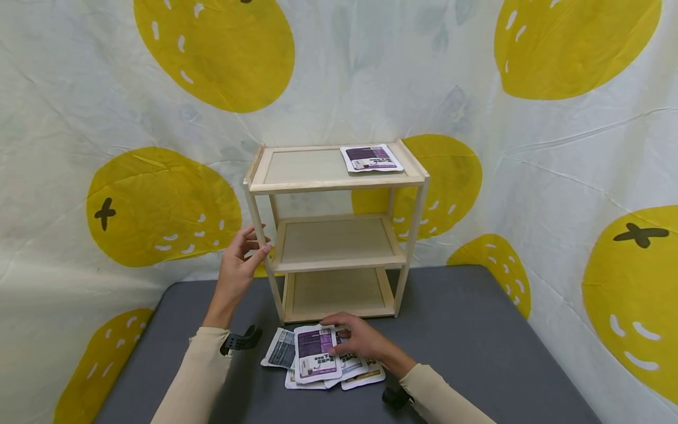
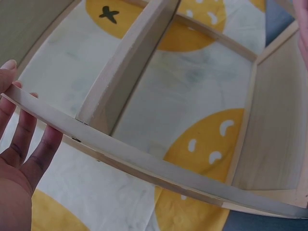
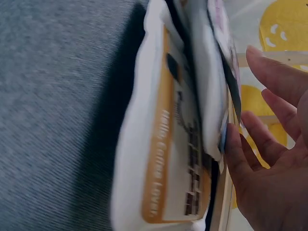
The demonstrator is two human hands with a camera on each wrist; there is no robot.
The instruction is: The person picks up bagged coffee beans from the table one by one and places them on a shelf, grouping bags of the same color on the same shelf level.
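My left hand (image 1: 245, 253) grips the left front post (image 1: 257, 221) of a light wooden three-tier shelf (image 1: 339, 265), thumb on one side and fingers round the other. In the left wrist view the same post runs slantwise from that hand. My right hand (image 1: 357, 337) is at the pile of flat packets on the table, its thumb by the right edge of the top purple-and-white packet (image 1: 316, 353). The right wrist view shows its fingertips (image 3: 233, 139) at the packets' edges, the thumb spread apart. Beneath is an orange-and-white packet (image 3: 180, 159) reading "Hello Coffee Lover".
Another purple-and-white packet (image 1: 372, 158) lies on the right of the shelf's top tier. A dark grey table (image 1: 477, 353) carries the shelf and the pile. Behind hangs a pale cloth (image 1: 371, 70) printed with large yellow fruit.
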